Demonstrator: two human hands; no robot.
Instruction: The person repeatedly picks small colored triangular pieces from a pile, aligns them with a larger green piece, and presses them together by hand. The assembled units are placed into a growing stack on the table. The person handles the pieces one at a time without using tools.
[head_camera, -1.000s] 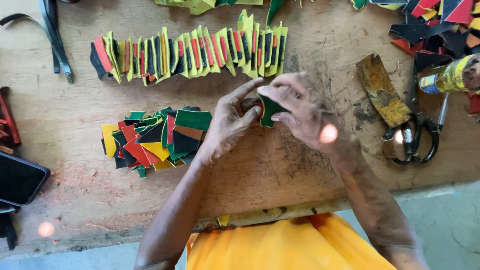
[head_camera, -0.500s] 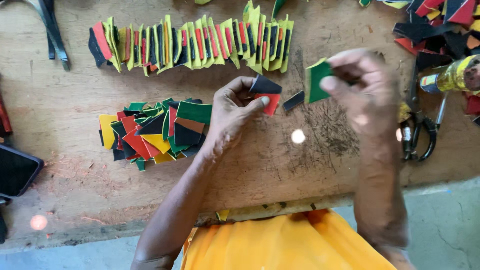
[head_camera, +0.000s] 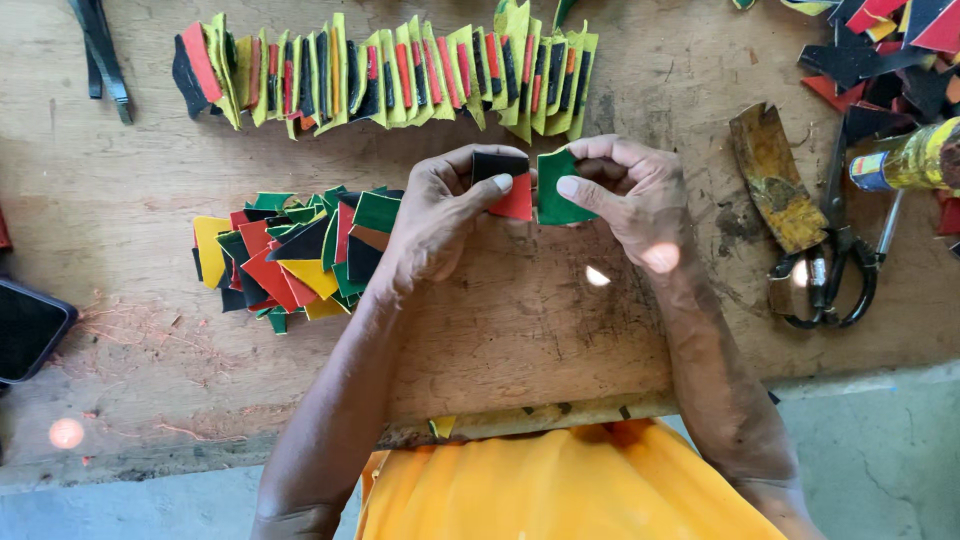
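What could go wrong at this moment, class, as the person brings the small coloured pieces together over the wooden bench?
1. The left hand pinches the black and red piece only at its edge, and the right hand does the same with the green piece, so either might slip.
2. The loose pile of cut pieces lies right beside the left wrist and could be knocked apart.
3. The scissors lie near the right forearm and might be bumped.

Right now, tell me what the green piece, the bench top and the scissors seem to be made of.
Green piece: probably thin leather or felt; matte, clean-cut edges. Bench top: bare wood, scratched and stained. Scissors: dark, dull metal.
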